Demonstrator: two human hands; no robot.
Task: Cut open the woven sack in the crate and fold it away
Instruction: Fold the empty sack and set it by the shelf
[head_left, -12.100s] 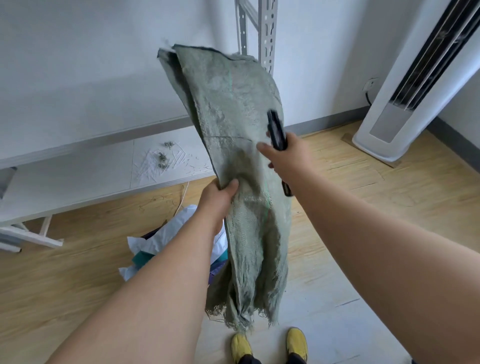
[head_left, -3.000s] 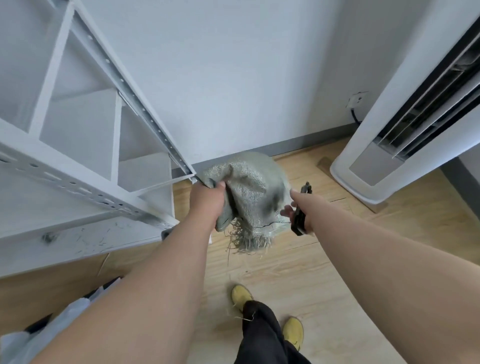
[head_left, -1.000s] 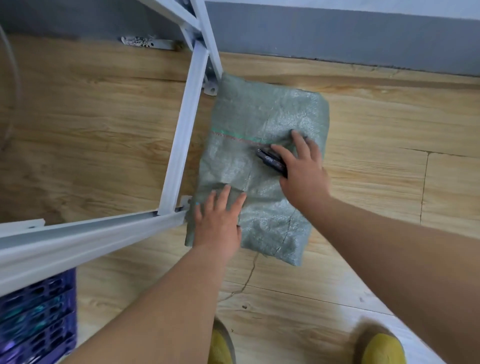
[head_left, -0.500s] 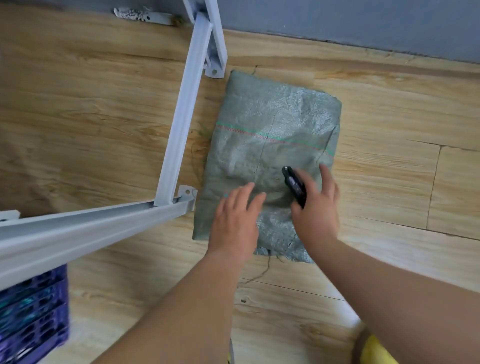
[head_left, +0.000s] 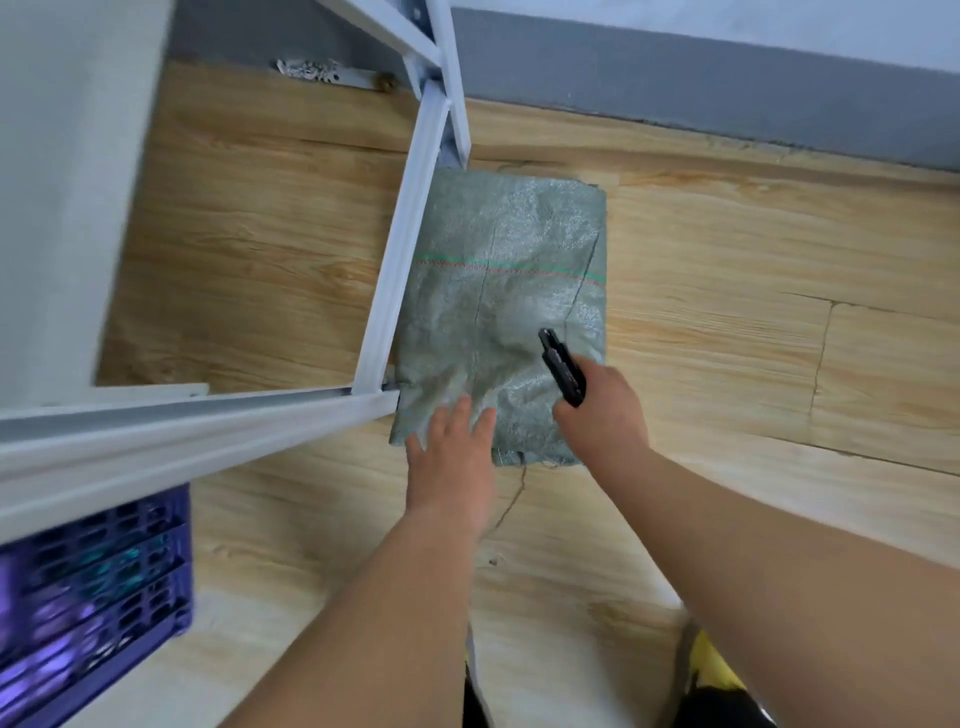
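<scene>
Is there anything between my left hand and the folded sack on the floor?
Nothing visible. The left hand is open right over the near edge of the folded sack; the white rack frame only overlaps the sack's left edge.

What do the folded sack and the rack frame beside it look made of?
Sack: likely woven plastic, grey-green; a fine glinting weave, stiff creases and a frayed near edge show. Rack frame: probably metal painted glossy white, going by thin angular bars bolted at the corners.
</scene>
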